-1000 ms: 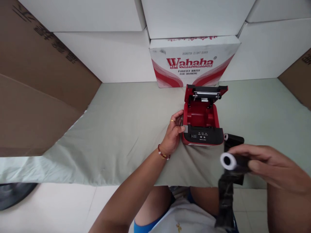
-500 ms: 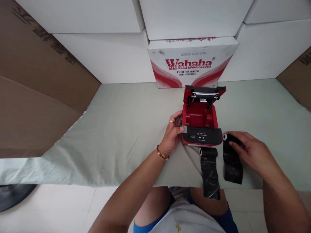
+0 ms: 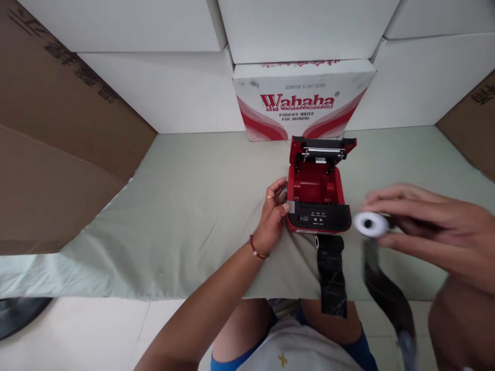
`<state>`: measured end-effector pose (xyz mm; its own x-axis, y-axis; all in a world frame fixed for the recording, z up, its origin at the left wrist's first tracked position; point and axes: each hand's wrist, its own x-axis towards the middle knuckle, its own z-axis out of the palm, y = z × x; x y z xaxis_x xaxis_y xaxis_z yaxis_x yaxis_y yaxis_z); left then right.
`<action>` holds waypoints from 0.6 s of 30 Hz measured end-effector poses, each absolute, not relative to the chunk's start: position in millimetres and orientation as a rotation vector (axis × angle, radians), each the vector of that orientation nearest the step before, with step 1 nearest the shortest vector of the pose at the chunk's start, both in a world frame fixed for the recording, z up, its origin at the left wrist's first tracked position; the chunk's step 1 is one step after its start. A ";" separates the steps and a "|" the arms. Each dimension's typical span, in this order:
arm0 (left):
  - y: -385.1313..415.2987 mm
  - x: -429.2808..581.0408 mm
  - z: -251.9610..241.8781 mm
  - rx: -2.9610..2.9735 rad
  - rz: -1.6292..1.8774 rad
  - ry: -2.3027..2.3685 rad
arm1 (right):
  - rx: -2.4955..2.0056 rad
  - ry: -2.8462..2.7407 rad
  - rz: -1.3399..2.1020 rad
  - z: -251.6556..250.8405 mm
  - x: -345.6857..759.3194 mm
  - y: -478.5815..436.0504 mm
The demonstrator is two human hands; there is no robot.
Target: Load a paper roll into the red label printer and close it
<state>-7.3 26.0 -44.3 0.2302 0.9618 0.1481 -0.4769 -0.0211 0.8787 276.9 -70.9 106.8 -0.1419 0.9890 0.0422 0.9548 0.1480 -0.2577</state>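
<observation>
A small red and black printer point(image 3: 317, 219) stands on the cloth with its lid point(image 3: 323, 144) raised and its red paper bay showing. My left hand point(image 3: 273, 211) grips its left side, thumb on the grey tab at the front corner and fingers along the wall. To the right of the printer, my right hand point(image 3: 421, 221) pinches a roll of black film point(image 3: 373, 224) above the cloth. The roll's white core end faces left, and its loose strip dangles, blurred. A second black roll point(image 3: 331, 273) lies in front of the printer, its strip over the table's edge.
A Wahaha water carton point(image 3: 303, 103) stands behind the printer against white boxes point(image 3: 154, 93). Brown cardboard boxes flank the table at left point(image 3: 65, 154) and right point(image 3: 469, 113). Pale green cloth point(image 3: 201, 206) covers the table, and its front edge lies by my legs.
My right hand has lifted its black roll off the cloth, up and to the right, and turned it so the core end shows. My left hand stays on the printer.
</observation>
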 end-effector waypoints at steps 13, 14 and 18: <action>-8.5 -16.3 -28.5 2.233 1.597 0.737 | -2.202 -2.414 0.137 96.6 166.7 41.1; -9.8 -16.2 -28.6 2.284 1.584 0.737 | -2.214 -2.416 0.133 96.3 166.3 44.1; -13.5 -15.0 -29.4 2.396 1.536 0.709 | -2.240 -2.459 0.130 92.4 165.8 56.4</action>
